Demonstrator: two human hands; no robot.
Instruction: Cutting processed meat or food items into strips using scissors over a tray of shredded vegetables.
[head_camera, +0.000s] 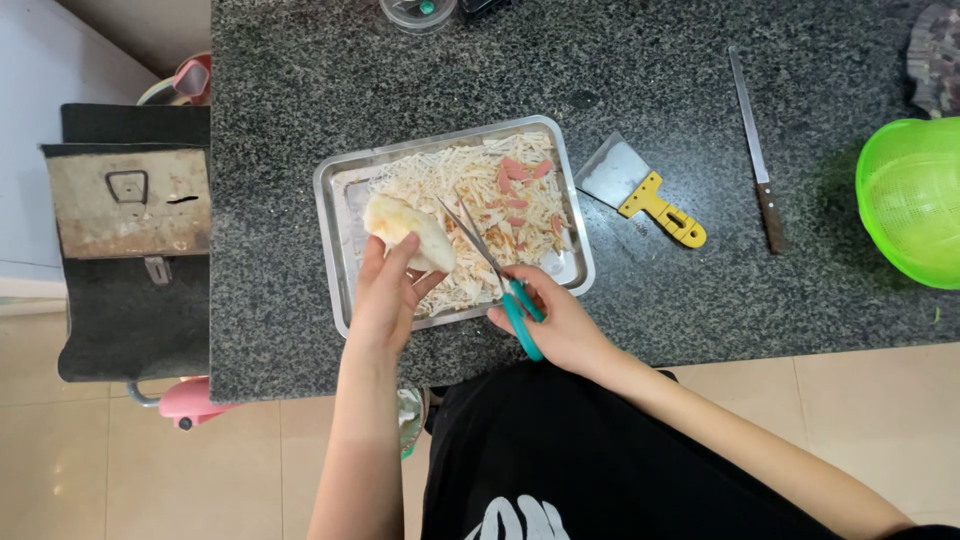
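Now left hand (385, 295) is gripping a pale flatbread piece (408, 230) over the tray's (333, 215) left side; right hand (560, 325) is closed on teal scissors (497, 277), blades slightly parted, pointing up-left, just right of the piece, near the counter's (650, 320) front edge.

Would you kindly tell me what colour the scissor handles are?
Teal, on the scissors in the right hand; head view.
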